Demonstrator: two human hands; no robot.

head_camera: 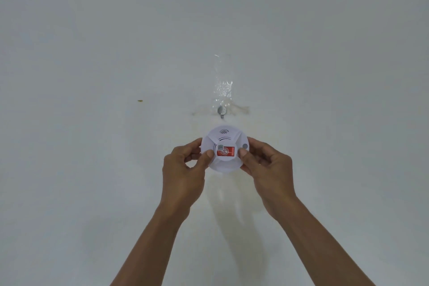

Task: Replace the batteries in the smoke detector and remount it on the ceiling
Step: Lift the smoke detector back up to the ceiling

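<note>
You held the round white plastic smoke detector (224, 148) up near the pale ceiling (92, 53), its face with the red label (224, 152) turned toward you. Your left hand (185, 169) and right hand (267, 169) each pinched its rim, thumbs on the face. Just beyond it a small grey hook (221, 111) sat under clear tape (223, 81); whether the detector touched the ceiling was unclear.

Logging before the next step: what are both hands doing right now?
Left hand: grips the left rim of the round white plastic smoke detector.
Right hand: grips its right rim, thumb on the face.
</note>
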